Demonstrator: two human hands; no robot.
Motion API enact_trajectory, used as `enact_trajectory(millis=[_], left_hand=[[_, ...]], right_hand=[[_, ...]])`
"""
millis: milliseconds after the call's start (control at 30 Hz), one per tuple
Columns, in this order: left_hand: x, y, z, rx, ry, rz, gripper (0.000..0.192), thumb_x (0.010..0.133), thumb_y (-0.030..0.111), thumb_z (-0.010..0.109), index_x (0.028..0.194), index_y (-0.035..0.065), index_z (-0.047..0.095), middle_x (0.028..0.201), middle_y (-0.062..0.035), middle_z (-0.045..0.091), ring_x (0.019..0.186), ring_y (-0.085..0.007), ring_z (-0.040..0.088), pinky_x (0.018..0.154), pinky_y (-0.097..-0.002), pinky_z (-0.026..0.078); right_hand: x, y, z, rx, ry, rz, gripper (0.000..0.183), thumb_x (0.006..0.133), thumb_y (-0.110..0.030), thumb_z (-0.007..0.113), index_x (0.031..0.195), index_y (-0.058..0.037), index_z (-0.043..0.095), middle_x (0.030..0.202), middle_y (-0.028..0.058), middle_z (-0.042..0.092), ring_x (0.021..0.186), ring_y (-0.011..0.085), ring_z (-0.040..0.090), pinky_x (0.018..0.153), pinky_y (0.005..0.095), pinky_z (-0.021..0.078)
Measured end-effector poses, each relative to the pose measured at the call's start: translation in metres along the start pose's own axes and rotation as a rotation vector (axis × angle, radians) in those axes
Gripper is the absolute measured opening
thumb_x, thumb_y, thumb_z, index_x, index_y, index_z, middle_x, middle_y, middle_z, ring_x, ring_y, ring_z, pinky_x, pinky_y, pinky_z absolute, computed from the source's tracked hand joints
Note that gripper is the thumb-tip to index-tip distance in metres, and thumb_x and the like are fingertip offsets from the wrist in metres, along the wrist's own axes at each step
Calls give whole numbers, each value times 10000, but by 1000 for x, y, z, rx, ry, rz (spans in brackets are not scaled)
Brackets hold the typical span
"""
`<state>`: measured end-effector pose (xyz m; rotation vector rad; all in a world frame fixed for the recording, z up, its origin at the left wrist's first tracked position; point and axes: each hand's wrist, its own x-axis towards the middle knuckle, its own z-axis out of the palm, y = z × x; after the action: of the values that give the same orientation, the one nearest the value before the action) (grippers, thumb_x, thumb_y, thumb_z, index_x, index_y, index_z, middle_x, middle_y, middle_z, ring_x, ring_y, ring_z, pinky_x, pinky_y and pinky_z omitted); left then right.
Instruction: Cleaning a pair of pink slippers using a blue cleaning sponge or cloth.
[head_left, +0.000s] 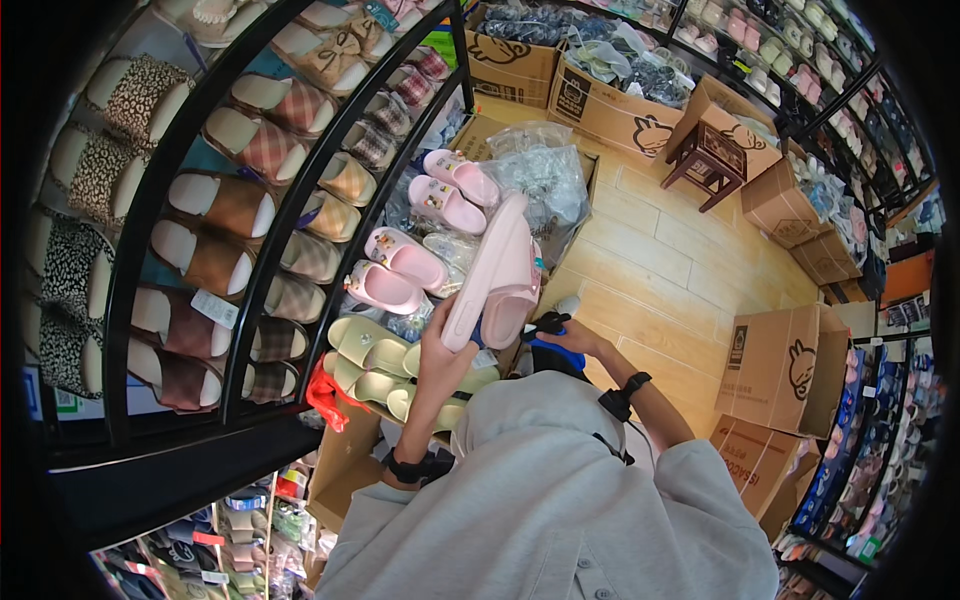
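Observation:
My left hand (444, 349) grips a pale pink slide sandal (486, 274) by its end, the sole turned on edge. Beside it is a second pink slide (511, 315), partly hidden behind the first. My right hand (574, 339) holds a black and blue tool (555, 341), its kind unclear, low near my body. Left of the held slide, pink clogs with charms (405, 259) and another pink pair (454, 191) rest on the box of goods. Light green slides (375, 356) lie nearer to me, beside my left wrist.
Black-framed racks of slippers (281, 195) rise on the left. Clear plastic bags (544, 187) lie ahead. Cardboard boxes (615, 109) line the far side, near a small wooden stool (705, 161). More boxes (772, 367) stand at right, and a red plastic bag (330, 394) hangs by the rack.

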<state>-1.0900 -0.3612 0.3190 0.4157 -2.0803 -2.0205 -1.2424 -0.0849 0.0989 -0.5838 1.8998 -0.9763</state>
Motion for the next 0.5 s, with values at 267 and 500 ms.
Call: enact_trajectory(millis=[267, 500], left_hand=[[-13, -20, 2, 27, -114, -58, 797, 782, -76, 607, 1567, -9, 485, 1410, -153, 649, 1336, -211, 609, 1137, -342, 454], [-15, -27, 17, 4, -158, -68, 777, 796, -61, 594, 1563, -26, 477, 1413, -138, 639, 1339, -204, 597, 1160, -338, 433]], right_hand=[[-40, -56, -53, 128, 836, -28, 589, 1027, -571, 717, 1028, 13, 791, 690, 34, 642, 633, 133, 558, 602, 333, 470], [-85, -184, -57, -277, 944, -723, 549, 928, -140, 830, 1439, -46, 651, 1484, 217, 640, 1366, 375, 625, 1155, 456, 470]])
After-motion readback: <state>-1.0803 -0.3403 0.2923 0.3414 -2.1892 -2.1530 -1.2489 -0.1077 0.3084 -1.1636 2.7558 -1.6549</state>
